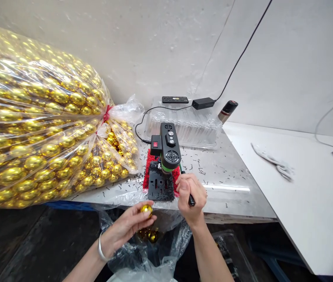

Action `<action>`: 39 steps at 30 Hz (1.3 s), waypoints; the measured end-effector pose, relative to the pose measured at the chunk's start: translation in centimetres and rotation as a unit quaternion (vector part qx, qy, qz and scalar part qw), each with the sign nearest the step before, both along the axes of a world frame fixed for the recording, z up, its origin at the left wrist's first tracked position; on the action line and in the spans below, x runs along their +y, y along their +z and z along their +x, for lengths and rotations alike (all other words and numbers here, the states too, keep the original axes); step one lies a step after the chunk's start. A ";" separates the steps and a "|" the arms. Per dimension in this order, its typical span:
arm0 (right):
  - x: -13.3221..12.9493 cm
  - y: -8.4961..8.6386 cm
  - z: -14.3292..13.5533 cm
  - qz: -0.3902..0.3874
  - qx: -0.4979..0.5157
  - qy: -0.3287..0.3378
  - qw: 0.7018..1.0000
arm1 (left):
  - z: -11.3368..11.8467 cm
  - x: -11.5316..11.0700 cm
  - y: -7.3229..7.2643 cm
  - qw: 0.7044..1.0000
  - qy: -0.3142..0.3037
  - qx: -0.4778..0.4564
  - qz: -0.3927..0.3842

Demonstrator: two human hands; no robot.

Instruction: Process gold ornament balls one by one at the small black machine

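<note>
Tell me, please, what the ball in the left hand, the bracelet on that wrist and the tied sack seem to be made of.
Ball: perhaps metallised plastic, given its mirror-like gold shine, though coated glass is possible.
Bracelet: likely silver-coloured metal, smooth and bright, holding a rigid curve.
Sack: almost certainly clear plastic film, with glossy creases and gold balls showing through.

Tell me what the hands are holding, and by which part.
The left hand holds a gold ball by its sides. The right hand grips a black handle around its middle.
</note>
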State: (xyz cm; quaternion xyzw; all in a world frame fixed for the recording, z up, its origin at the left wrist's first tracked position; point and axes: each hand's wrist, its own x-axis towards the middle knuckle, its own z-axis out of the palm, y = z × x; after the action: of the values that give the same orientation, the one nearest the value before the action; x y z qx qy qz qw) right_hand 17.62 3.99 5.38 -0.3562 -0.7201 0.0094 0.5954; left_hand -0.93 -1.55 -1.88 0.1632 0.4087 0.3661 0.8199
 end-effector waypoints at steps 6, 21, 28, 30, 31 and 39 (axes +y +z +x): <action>0.0 -0.2 0.1 0.004 -0.006 0.004 1.000 | 0.6 5.2 1.3 0.992 0.096 0.042 0.069; 0.0 -0.4 0.4 -0.011 -0.019 0.008 1.000 | 4.1 8.4 -1.8 0.913 0.119 0.272 0.280; -0.1 -0.5 0.4 -0.011 -0.022 0.007 1.000 | 4.3 8.6 -2.9 0.770 0.063 0.503 0.387; -0.1 -0.5 0.4 -0.007 -0.022 0.011 1.000 | 4.4 8.5 -3.0 0.736 0.051 0.530 0.417; -0.1 -0.5 0.4 -0.003 -0.021 0.013 1.000 | 4.5 8.4 -3.0 0.726 0.046 0.534 0.431; -0.1 -3.7 0.7 0.012 -0.037 0.007 0.999 | 4.8 8.4 -3.3 0.726 0.049 0.525 0.441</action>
State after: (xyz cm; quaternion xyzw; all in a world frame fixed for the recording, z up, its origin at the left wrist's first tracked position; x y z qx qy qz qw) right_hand 18.29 3.91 1.64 -0.3440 -0.7441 -0.0076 0.5727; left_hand 3.86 6.87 -5.21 0.6526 0.5737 0.4005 0.2909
